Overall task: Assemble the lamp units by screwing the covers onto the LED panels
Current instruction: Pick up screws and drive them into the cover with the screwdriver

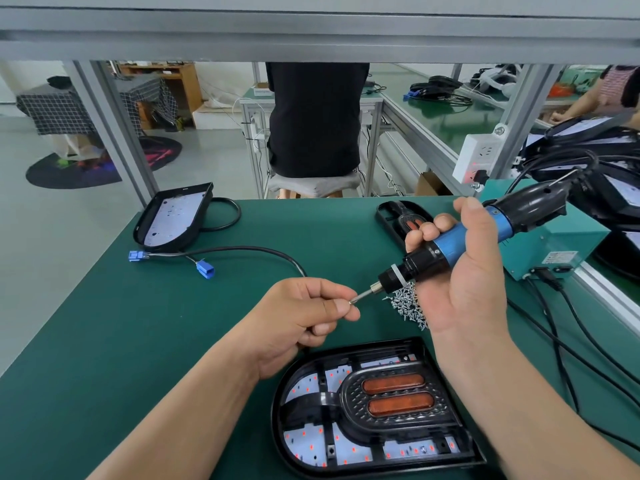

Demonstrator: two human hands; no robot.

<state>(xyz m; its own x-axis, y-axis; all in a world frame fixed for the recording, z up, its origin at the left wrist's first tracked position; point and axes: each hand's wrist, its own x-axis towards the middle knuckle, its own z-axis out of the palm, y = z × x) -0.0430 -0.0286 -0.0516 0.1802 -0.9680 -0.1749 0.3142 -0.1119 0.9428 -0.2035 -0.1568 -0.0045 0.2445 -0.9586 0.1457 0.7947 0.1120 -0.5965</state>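
My right hand grips a blue and black electric screwdriver, held level above the green mat with its bit pointing left. My left hand pinches a small screw against the bit's tip. A lamp unit lies at the near edge: a black cover with two orange lenses sits over a white LED panel with red dots. A pile of loose silver screws lies under the screwdriver, partly hidden by my right hand.
A second LED panel in a black housing lies at the far left, its cable and blue connectors across the mat. A loose cover lies at the back. A teal power box and cables stand right. A person sits beyond the bench.
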